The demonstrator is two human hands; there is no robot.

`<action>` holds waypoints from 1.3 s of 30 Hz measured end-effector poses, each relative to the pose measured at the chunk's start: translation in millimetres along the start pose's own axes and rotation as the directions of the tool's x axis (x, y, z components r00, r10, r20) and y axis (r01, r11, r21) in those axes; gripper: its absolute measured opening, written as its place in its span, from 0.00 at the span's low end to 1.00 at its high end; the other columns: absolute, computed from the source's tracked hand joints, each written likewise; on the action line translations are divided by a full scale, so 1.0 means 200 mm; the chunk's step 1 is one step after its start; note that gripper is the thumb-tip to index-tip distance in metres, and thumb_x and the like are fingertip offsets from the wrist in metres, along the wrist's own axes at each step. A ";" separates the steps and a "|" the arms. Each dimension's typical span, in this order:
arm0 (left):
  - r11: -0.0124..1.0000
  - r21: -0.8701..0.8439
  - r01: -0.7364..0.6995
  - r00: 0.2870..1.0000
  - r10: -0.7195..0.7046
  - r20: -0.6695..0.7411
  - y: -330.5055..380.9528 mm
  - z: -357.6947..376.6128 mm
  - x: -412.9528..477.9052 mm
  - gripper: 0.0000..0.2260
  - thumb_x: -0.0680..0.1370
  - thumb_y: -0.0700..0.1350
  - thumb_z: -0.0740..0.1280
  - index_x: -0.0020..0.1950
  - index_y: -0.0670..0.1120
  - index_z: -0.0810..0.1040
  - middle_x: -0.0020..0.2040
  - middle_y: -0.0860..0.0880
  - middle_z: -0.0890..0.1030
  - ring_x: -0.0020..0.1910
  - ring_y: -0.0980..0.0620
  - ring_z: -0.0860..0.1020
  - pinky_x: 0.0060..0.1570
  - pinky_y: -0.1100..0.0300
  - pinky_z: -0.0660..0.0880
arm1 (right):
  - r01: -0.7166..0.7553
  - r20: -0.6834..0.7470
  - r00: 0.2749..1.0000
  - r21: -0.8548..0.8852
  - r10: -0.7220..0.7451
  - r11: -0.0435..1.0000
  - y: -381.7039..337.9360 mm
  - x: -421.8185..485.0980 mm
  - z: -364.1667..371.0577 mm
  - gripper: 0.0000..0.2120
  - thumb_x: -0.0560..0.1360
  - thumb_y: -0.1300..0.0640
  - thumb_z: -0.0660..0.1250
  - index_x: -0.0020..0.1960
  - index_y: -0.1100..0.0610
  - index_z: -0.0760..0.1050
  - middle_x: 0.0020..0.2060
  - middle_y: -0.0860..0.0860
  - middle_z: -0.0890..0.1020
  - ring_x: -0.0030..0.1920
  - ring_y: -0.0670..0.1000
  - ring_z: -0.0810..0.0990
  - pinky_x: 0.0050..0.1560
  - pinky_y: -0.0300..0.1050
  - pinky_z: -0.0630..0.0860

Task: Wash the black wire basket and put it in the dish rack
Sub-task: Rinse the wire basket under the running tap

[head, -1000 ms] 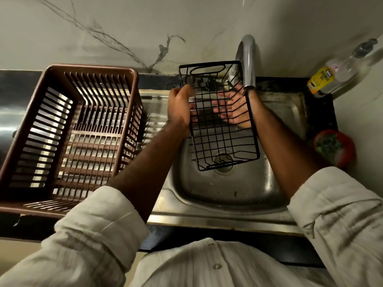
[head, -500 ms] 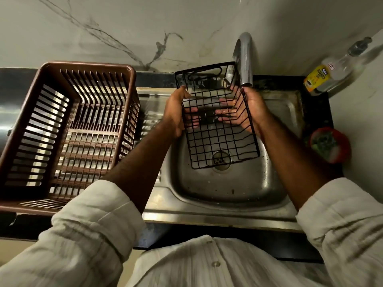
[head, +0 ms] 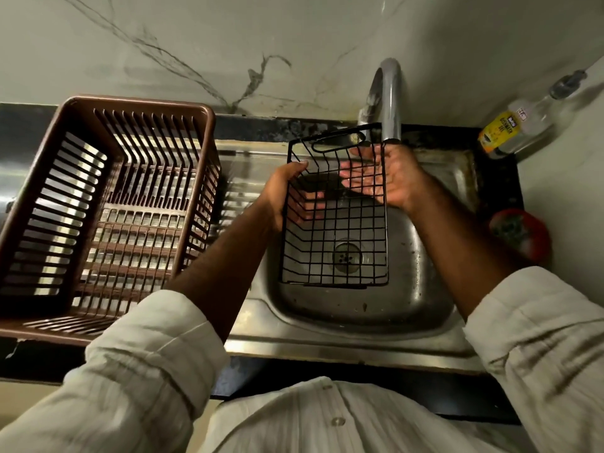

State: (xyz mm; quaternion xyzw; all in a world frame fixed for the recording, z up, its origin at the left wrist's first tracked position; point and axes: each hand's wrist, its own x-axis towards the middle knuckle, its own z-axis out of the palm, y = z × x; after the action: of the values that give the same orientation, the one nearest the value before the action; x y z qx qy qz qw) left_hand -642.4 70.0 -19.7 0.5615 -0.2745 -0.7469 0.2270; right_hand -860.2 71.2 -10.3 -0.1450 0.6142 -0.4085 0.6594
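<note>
Black wire basket [head: 333,223]: held over the steel sink [head: 408,299], below the faucet [head: 390,103]. My left hand [head: 284,194] grips its left wall; my right hand [head: 389,178] lies flat, fingers straight, against its right wall.

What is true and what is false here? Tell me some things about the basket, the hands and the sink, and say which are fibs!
1. The black wire basket is held over the sink. True.
2. The basket sits inside the brown dish rack. False: it is over the sink, and the rack stands to its left.
3. The left hand grips the basket's left side. True.
4. The right hand is a tight fist. False: its fingers are straight, at the basket's far end under the tap.
5. The bottle with the yellow label stands left of the rack. False: it stands right of the tap.
</note>
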 end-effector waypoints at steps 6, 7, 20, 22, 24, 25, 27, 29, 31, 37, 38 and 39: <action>0.996 0.075 -0.055 0.991 0.063 -0.116 -0.06 0.12 0.00 0.22 0.83 0.59 0.58 0.65 0.43 0.76 0.57 0.36 0.82 0.50 0.34 0.84 0.50 0.37 0.81 | -0.026 -0.117 0.993 -0.143 0.010 0.989 -0.05 0.01 -0.01 0.19 0.83 0.51 0.53 0.47 0.58 0.80 0.37 0.54 0.84 0.36 0.53 0.81 0.40 0.47 0.82; 0.997 0.066 -0.041 0.992 0.049 -0.119 -0.06 0.14 0.00 0.22 0.83 0.59 0.58 0.64 0.43 0.76 0.57 0.36 0.82 0.50 0.34 0.84 0.50 0.38 0.81 | -0.021 -0.118 0.993 -0.161 0.002 0.987 -0.05 0.01 -0.02 0.19 0.83 0.50 0.54 0.47 0.58 0.81 0.36 0.53 0.83 0.35 0.52 0.81 0.39 0.47 0.82; 0.988 -0.152 -0.039 0.995 0.025 -0.095 0.01 0.34 -0.04 0.31 0.82 0.65 0.50 0.60 0.42 0.81 0.50 0.42 0.86 0.50 0.44 0.85 0.48 0.52 0.78 | 0.298 -0.109 0.869 -0.664 -0.482 0.686 0.02 0.01 0.14 0.22 0.77 0.58 0.66 0.25 0.53 0.66 0.19 0.44 0.69 0.23 0.45 0.68 0.32 0.40 0.66; 0.994 -0.082 -0.068 0.993 0.059 -0.102 0.02 0.36 -0.04 0.26 0.83 0.63 0.53 0.53 0.44 0.81 0.41 0.46 0.86 0.39 0.48 0.85 0.41 0.56 0.79 | 0.316 -0.100 0.847 -0.696 -0.522 0.645 0.03 -0.02 0.14 0.22 0.77 0.58 0.65 0.25 0.53 0.68 0.20 0.45 0.71 0.25 0.47 0.71 0.35 0.42 0.70; 0.992 -0.047 -0.113 0.984 0.105 -0.145 0.02 0.40 -0.06 0.21 0.84 0.58 0.57 0.47 0.44 0.79 0.31 0.49 0.81 0.30 0.51 0.79 0.32 0.60 0.76 | 0.332 -0.091 0.807 -0.748 -0.584 0.575 0.04 -0.03 0.13 0.18 0.77 0.57 0.65 0.29 0.57 0.76 0.26 0.53 0.78 0.31 0.52 0.78 0.37 0.48 0.76; 0.991 -0.046 -0.126 0.977 0.116 -0.179 0.02 0.42 -0.06 0.20 0.84 0.57 0.58 0.46 0.44 0.79 0.29 0.49 0.77 0.27 0.52 0.76 0.29 0.61 0.74 | 0.326 -0.087 0.788 -0.781 -0.609 0.533 0.04 -0.03 0.12 0.14 0.77 0.56 0.66 0.34 0.60 0.80 0.31 0.55 0.81 0.35 0.54 0.80 0.39 0.49 0.78; 0.986 -0.062 -0.152 0.963 0.133 -0.234 0.00 0.44 -0.04 0.17 0.84 0.53 0.59 0.46 0.43 0.79 0.28 0.49 0.74 0.24 0.52 0.74 0.24 0.61 0.71 | 0.261 -0.112 0.773 -0.842 -0.625 0.473 0.02 -0.05 0.11 0.10 0.77 0.54 0.66 0.46 0.57 0.84 0.40 0.52 0.85 0.41 0.51 0.83 0.43 0.43 0.78; 0.985 -0.062 -0.163 0.960 0.143 -0.242 -0.02 0.45 -0.03 0.14 0.84 0.50 0.61 0.46 0.42 0.78 0.29 0.49 0.76 0.25 0.51 0.75 0.21 0.61 0.69 | 0.268 -0.148 0.796 -0.784 -0.587 0.561 0.02 -0.07 0.12 0.10 0.78 0.56 0.65 0.53 0.55 0.83 0.46 0.53 0.86 0.46 0.50 0.83 0.46 0.41 0.79; 0.981 -0.072 -0.179 0.962 0.159 -0.221 -0.02 0.47 -0.04 0.13 0.84 0.48 0.61 0.45 0.43 0.77 0.29 0.49 0.77 0.24 0.52 0.75 0.22 0.61 0.67 | 0.314 -0.120 0.850 -0.668 -0.513 0.675 0.05 -0.07 0.15 0.12 0.80 0.56 0.63 0.60 0.56 0.81 0.48 0.55 0.85 0.47 0.53 0.84 0.48 0.47 0.81; 0.940 -0.305 -0.152 0.988 0.132 -0.083 -0.02 0.43 -0.08 0.16 0.84 0.49 0.60 0.39 0.43 0.74 0.21 0.51 0.72 0.17 0.56 0.68 0.33 0.59 0.75 | 0.490 0.127 0.869 -0.343 -0.478 0.801 0.14 -0.09 0.06 0.23 0.86 0.45 0.53 0.79 0.49 0.61 0.77 0.48 0.67 0.73 0.44 0.68 0.75 0.47 0.64; 0.931 -0.340 -0.137 0.991 0.123 -0.060 -0.01 0.42 -0.09 0.17 0.84 0.50 0.60 0.37 0.44 0.74 0.19 0.51 0.70 0.16 0.56 0.67 0.36 0.59 0.75 | 0.498 0.163 0.867 -0.312 -0.470 0.809 0.16 -0.08 0.03 0.24 0.86 0.45 0.49 0.80 0.50 0.59 0.78 0.48 0.64 0.75 0.43 0.65 0.77 0.44 0.60; 0.921 -0.369 -0.128 0.992 0.120 -0.043 -0.01 0.40 -0.09 0.18 0.84 0.50 0.60 0.37 0.44 0.73 0.19 0.51 0.69 0.15 0.56 0.67 0.37 0.58 0.75 | 0.479 0.167 0.878 -0.299 -0.449 0.825 0.19 -0.07 -0.01 0.26 0.86 0.43 0.46 0.81 0.51 0.58 0.78 0.47 0.63 0.76 0.43 0.64 0.77 0.43 0.59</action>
State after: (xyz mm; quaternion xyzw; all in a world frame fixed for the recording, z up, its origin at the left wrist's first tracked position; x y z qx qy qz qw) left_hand -714.3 96.3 9.4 0.4974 -0.1613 -0.7638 0.3784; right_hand -847.2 105.4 -27.3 -0.4171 0.5899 -0.4404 0.5330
